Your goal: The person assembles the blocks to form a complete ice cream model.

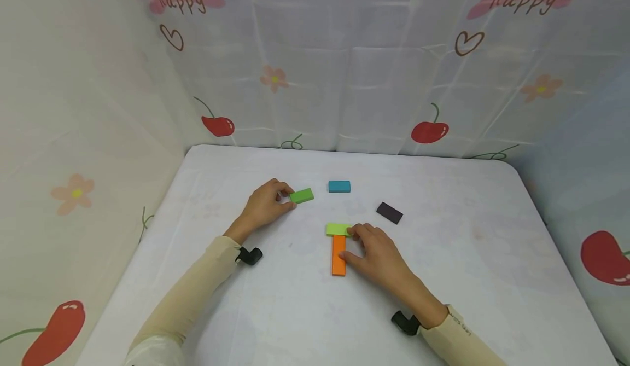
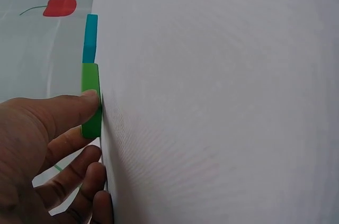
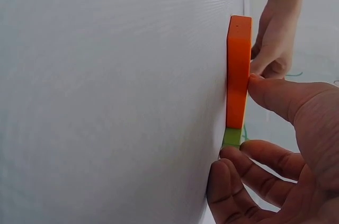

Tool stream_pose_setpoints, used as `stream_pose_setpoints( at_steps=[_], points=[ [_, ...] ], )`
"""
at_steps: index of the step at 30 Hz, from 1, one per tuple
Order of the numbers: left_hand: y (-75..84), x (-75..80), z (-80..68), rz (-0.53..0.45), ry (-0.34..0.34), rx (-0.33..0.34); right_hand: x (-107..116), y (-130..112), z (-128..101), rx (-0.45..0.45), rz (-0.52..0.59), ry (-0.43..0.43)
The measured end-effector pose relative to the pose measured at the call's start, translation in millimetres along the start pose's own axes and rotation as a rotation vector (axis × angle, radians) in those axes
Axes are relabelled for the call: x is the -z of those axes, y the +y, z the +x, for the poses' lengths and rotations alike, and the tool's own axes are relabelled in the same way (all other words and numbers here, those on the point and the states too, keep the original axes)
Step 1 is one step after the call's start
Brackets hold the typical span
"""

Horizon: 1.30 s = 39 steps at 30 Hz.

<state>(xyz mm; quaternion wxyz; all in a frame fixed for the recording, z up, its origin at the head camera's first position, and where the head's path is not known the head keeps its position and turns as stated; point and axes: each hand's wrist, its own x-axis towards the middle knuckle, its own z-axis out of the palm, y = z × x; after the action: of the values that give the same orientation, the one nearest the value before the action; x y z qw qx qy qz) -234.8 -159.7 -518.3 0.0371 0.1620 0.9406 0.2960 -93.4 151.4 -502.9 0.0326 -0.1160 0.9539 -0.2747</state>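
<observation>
My left hand [image 1: 266,204] pinches a green wooden block [image 1: 304,195] between thumb and fingers at its left end; the left wrist view shows the thumb lying across the green block [image 2: 90,78]. Near the middle of the table, an orange block [image 1: 338,259] lies lengthwise, with a lime-green block [image 1: 336,229] crosswise at its far end, forming a T. My right hand [image 1: 381,256] is at their right side. Its thumb touches the edge of the orange block [image 3: 238,70], while its fingertips rest at the right end of the lime-green block [image 3: 231,137].
A blue block [image 1: 339,186] lies farther back, to the right of the green one. A dark block [image 1: 389,213] sits at an angle beyond the right hand. The white table [image 1: 443,245] meets a printed curtain [image 1: 344,81] along its far edge.
</observation>
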Motion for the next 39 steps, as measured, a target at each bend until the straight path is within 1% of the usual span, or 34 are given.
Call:
stream_pose_setpoints(
  at_steps=[17, 26, 39],
  points=[
    [11.8, -3.9, -1.2, -0.007, -0.011, -0.026, 0, -1, 0, 0.014, -0.002, 0.005],
    [14.2, -9.4, -0.6, 0.0, -0.019, -0.034, 0, 0, 0, 0.017, -0.003, 0.008],
    [26.4, -12.3, 1.0, -0.004, -0.061, -0.039, 1, -1, 1, 0.0, -0.006, -0.004]
  ],
)
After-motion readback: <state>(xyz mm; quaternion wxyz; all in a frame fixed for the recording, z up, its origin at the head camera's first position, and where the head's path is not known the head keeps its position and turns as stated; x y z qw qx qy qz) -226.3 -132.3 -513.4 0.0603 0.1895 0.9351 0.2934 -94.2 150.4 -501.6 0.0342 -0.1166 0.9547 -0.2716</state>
